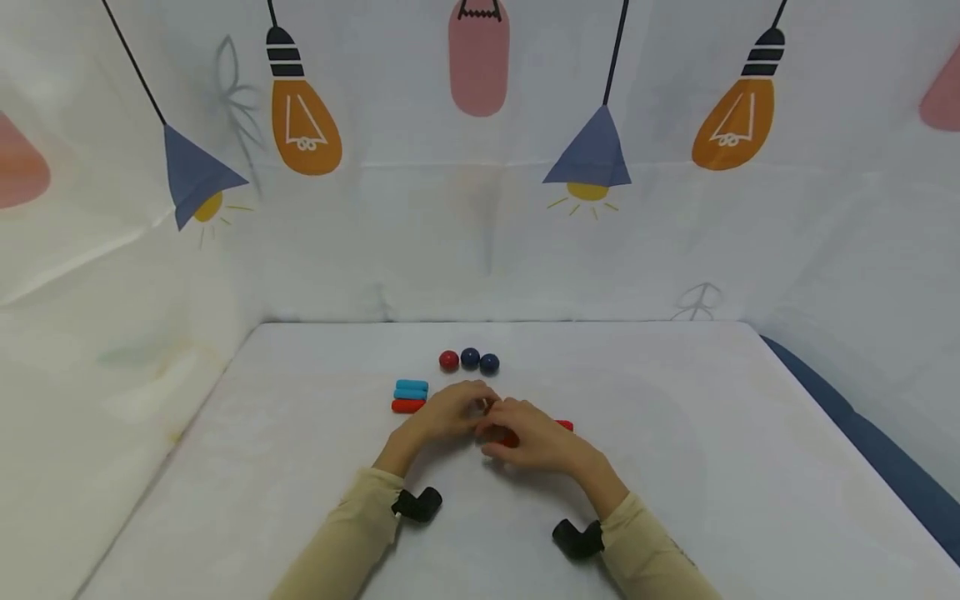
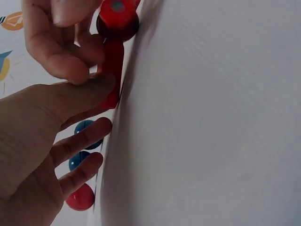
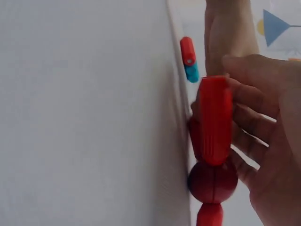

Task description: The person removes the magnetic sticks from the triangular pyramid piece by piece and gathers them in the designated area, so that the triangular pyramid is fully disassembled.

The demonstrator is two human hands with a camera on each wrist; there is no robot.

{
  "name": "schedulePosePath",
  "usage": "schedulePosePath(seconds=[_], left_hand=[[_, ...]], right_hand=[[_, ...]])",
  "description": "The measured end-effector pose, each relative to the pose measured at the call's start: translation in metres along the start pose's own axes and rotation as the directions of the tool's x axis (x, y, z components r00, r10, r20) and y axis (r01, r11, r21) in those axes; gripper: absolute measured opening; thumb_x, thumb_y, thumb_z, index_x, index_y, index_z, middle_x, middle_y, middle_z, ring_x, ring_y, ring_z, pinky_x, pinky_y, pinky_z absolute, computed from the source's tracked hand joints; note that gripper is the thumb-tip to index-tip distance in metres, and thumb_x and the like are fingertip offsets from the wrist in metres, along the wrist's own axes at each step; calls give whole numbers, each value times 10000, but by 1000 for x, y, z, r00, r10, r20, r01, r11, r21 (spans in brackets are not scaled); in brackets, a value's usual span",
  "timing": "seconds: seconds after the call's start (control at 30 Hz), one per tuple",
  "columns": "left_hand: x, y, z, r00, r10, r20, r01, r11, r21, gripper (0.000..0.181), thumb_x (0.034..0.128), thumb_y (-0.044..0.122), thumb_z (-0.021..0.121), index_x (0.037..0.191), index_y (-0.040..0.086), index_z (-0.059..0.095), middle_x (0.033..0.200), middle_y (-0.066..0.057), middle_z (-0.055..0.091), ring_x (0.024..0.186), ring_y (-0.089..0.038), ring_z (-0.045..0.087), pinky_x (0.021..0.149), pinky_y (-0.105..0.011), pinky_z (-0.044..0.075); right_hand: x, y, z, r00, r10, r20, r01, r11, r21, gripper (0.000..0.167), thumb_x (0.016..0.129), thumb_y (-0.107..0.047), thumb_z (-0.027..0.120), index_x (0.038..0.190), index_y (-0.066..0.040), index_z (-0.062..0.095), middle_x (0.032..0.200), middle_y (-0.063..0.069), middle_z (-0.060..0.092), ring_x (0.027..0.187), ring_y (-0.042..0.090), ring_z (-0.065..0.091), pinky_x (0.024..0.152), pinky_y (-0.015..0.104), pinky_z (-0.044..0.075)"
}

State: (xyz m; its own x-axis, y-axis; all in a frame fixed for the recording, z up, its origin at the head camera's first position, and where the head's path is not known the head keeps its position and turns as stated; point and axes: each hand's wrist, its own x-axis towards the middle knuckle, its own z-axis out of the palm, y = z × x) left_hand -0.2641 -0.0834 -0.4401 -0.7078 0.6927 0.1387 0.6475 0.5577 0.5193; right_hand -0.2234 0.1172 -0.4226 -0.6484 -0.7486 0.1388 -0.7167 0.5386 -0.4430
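Note:
Both hands meet over the middle of the white table. In the left wrist view, thumb and forefinger of my left hand pinch a red magnetic stick, its end against a dark red ball. My right hand curls round the same joined pieces. Close up in the right wrist view are a red stick, the ball below it and a further red stick. Fingers hide part of these pieces, and the right fingertips' exact contact is unclear.
Behind the hands lie a loose red ball and two dark blue balls. Left of them, two light blue sticks and a red stick lie side by side. A patterned white cloth hangs behind the table.

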Motion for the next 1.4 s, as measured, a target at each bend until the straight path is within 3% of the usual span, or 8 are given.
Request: schedulePosePath(seconds=[0.17,0.3,0.4,0.53,0.73,0.97,1.2,1.4], left_hand=[[-5,5,-1,995,-104,-1,104,992,71,205,876,210,671,1078,197,636,953,79,625,889,-75,541,839,-246,478],[-7,8,-2,988,-156,19,154,986,64,196,862,233,687,1050,230,631,934,100,600,879,-63,532,805,-222,477],[-6,12,0,987,-154,37,152,987,60,218,851,282,698,1056,245,630,931,105,584,875,-62,525,769,-201,469],[-2,19,5,990,-135,36,131,987,94,227,864,327,680,1073,246,641,901,104,564,833,-64,508,707,-181,448],[0,25,8,987,-163,8,160,977,142,214,881,325,661,1075,236,643,886,92,575,791,-62,508,678,-174,440],[-5,27,-2,982,-177,59,167,976,138,214,861,314,687,1056,239,643,881,109,606,786,-58,525,689,-185,446],[-11,24,-13,982,-152,114,140,984,110,195,855,303,696,1035,239,661,852,115,608,747,-57,529,675,-185,450],[-14,20,-15,981,-105,161,90,991,97,183,857,307,693,1028,245,667,829,127,599,720,-47,525,650,-179,448]], right_hand=[[-3,-2,-12,998,43,-48,-45,998,-41,164,902,-285,624,1019,-192,691,832,-127,535,777,75,462,725,237,384],[-7,-1,-22,995,96,8,-96,994,44,156,921,-270,599,1014,-176,682,776,-143,548,699,36,477,674,210,408],[-12,2,-30,988,128,81,-137,984,112,163,933,-265,583,1013,-163,683,742,-128,585,654,20,499,602,199,437],[-18,5,-38,972,158,176,-181,975,125,190,942,-276,565,998,-156,700,748,-109,608,649,31,499,586,202,426],[-21,5,-39,942,194,273,-235,963,129,225,931,-267,568,1078,-148,690,888,-108,634,795,68,521,709,233,439],[-23,4,-39,915,210,344,-274,950,147,194,921,-241,584,1090,-183,660,870,-82,600,801,101,523,690,254,438],[-22,8,-40,926,197,321,-255,955,150,148,897,-257,618,1003,-207,707,1009,-23,539,948,145,488,791,304,450],[-23,14,-40,947,215,240,-250,960,125,97,904,-250,603,879,-199,682,1269,86,521,1148,257,508,962,461,449]])
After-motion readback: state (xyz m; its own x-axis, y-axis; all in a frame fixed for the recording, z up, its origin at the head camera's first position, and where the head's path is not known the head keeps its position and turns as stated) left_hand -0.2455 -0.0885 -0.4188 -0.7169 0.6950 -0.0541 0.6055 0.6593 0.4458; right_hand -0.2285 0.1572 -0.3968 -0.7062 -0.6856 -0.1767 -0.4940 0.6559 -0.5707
